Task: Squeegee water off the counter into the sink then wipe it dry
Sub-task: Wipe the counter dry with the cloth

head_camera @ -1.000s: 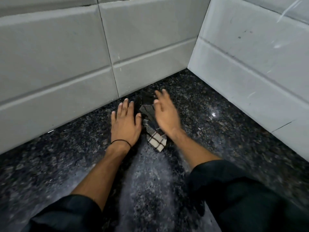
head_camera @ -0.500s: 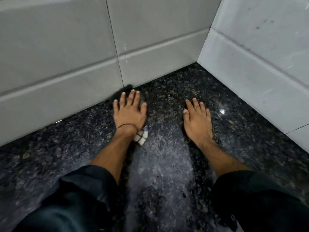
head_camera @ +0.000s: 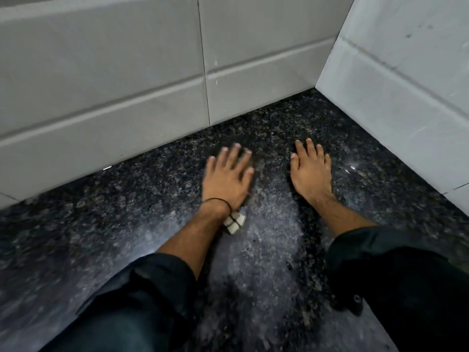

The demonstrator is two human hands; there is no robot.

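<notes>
**Both palms flat on granite counter, cloth under the L one**

L hand point(head_camera: 225, 179) lies palm-down on the dark speckled granite counter point(head_camera: 101, 217), fingers straight & slightly fanned, tips pointing toward the back wall. It presses on a checked cloth point(head_camera: 234, 222). Most of the cloth is hidden under palm & wrist. Only a small cream corner w/ dark lines pokes out on the thumb side of the wrist, lying on the stone. A thin black band point(head_camera: 218, 200) circles that wrist.

R hand point(head_camera: 311, 174) rests flat on bare counter, well apart from the L hand, fingers straight & close together, holding nothing. How hard it bears down: can't tell.

Btwn the two forearms a paler, greyish streaky patch point(head_camera: 266, 240) spreads over the stone from near the hands toward the viewer. Wet film or glare, can't tell. A small bright glint point(head_camera: 353, 166) sits just R of the R hand.

A grey tiled wall point(head_camera: 101, 72) w/ horizontal ridges backs the counter. A whiter tiled wall point(head_camera: 406, 92) meets it in a corner on the R. Both hands lie near that corner, touching neither wall. Dark sleeves point(head_camera: 142, 295) cover both arms up to mid-forearm.
</notes>
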